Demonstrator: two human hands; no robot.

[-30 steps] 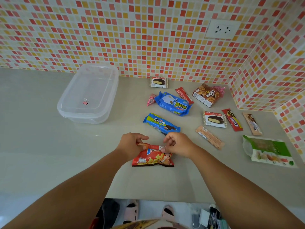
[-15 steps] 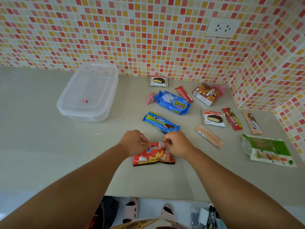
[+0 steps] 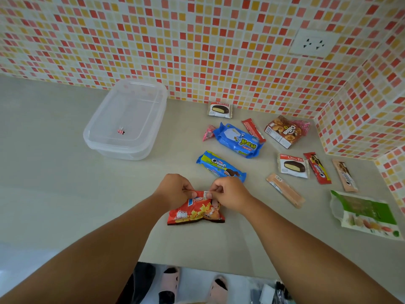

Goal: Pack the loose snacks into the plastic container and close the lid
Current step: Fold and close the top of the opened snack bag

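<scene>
1. Plastic container (image 3: 126, 119) is sitting at the left rear of the desk (image 3: 54, 172) against the tiled wall (image 3: 175, 40), its clear lid (image 3: 129, 110) resting on top.
2. Left hand (image 3: 175, 190) is pinching the top edge of the red potato snack bag (image 3: 196, 210), fingers curled tight on the wrapper.
3. Right hand (image 3: 230, 194) is gripping the same top edge just beside it, fingers likewise closed on the bag, which is lying on the desk near the front.
4. Blue Cream-O pack (image 3: 221, 166) is lying just behind the hands.
5. Other loose snacks are lying scattered to the right, among them a brown Collon box (image 3: 282, 132) and a green pouch (image 3: 366, 213).
</scene>
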